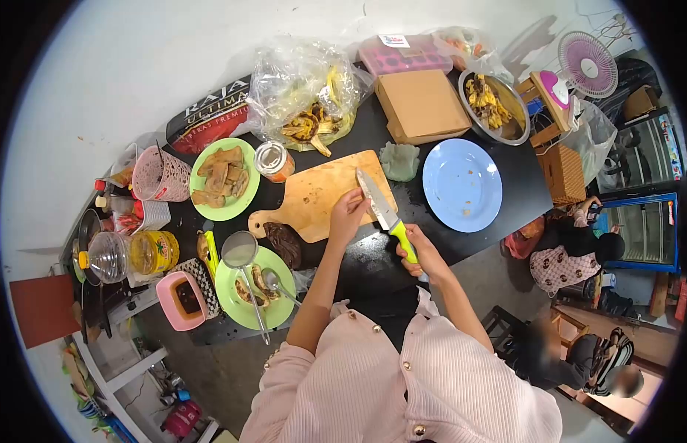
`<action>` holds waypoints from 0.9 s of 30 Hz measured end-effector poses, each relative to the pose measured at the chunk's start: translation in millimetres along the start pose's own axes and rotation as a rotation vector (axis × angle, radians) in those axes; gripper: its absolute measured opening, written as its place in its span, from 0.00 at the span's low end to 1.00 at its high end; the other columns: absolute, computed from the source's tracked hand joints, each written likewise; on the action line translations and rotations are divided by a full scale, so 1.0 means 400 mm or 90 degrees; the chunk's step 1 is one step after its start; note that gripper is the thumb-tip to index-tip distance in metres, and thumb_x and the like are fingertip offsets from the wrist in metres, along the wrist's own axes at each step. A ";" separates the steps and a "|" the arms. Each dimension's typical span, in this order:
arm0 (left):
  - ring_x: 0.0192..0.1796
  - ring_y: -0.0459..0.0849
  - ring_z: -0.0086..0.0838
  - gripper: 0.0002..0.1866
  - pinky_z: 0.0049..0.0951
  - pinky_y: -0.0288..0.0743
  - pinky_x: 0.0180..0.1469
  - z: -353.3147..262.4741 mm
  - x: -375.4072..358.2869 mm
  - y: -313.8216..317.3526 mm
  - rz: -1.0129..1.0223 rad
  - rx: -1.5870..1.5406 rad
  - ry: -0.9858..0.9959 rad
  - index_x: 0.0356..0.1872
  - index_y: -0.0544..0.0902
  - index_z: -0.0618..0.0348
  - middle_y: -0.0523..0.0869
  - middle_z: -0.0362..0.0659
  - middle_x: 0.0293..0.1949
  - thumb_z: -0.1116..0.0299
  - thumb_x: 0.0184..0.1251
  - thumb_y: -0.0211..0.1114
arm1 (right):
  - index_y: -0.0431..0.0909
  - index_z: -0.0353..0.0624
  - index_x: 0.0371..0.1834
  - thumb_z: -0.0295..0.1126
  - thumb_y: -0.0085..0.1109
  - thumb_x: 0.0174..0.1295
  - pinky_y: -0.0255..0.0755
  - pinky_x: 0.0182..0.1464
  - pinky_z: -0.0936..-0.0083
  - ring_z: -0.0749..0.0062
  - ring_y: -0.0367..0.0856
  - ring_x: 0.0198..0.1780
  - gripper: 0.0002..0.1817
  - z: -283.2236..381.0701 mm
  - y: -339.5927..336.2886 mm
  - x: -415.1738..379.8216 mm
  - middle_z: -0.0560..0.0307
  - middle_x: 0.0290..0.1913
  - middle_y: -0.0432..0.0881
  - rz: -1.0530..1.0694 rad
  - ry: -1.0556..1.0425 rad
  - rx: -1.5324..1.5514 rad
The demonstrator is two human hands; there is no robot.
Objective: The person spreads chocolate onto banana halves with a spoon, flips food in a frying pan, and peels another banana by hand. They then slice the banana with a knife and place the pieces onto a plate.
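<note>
My right hand (424,255) is wrapped round the yellow-green handle of a kitchen knife (380,201). The broad blade points up and left, over the right part of a wooden cutting board (314,188). At the blade's edge, the fingers of my left hand (348,214) are drawn together and seem to touch the metal. A dark wrinkled thing (283,244) lies by the board's lower left edge. Beyond the board are an open tin can (273,161) and a crumpled greenish plastic bag (399,161). To its right stands a blue plate (462,184) with a few crumbs.
A green plate (224,181) holds flat brown pieces. Another green plate (229,295) carries banana pieces, a spoon and a strainer (240,251). Behind are a plastic bag (299,81) of peels, a cardboard box (415,107) and a metal bowl (517,114). Other people are at the right.
</note>
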State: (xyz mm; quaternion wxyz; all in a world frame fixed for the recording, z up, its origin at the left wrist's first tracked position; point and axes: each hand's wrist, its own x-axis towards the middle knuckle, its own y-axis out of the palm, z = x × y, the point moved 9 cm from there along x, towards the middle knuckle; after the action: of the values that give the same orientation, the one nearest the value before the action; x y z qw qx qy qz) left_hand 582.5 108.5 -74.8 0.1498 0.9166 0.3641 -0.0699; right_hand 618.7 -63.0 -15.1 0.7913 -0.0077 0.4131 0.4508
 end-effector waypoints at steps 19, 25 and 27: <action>0.53 0.74 0.45 0.36 0.40 0.74 0.50 -0.130 0.033 0.093 -0.034 0.600 0.205 0.59 0.68 0.57 0.70 0.48 0.52 0.70 0.43 0.70 | 0.60 0.52 0.56 0.44 0.32 0.74 0.49 0.10 0.88 0.85 0.54 0.11 0.15 0.020 -0.094 -0.023 0.61 0.25 0.66 -0.127 -0.157 0.113; 0.39 0.80 0.37 0.39 0.34 0.76 0.43 -0.132 0.018 0.004 -0.078 0.574 0.210 0.59 0.70 0.60 0.75 0.48 0.49 0.71 0.38 0.72 | 0.58 0.52 0.56 0.42 0.31 0.74 0.50 0.10 0.87 0.85 0.55 0.10 0.14 -0.005 -0.082 -0.023 0.60 0.25 0.67 -0.112 -0.154 -0.002; 0.44 0.79 0.38 0.42 0.35 0.76 0.47 -0.121 -0.003 -0.008 -0.099 0.513 0.169 0.61 0.68 0.59 0.73 0.47 0.50 0.69 0.37 0.75 | 0.58 0.51 0.57 0.41 0.31 0.74 0.51 0.10 0.87 0.85 0.55 0.10 0.14 -0.007 -0.067 -0.022 0.60 0.25 0.67 -0.111 -0.153 -0.057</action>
State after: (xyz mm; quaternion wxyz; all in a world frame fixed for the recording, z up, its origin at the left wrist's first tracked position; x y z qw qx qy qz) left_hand 580.3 125.7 -29.2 -0.2740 0.8726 0.3920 -0.0994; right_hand 633.9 -86.0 -20.9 0.8701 -0.0249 0.2925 0.3959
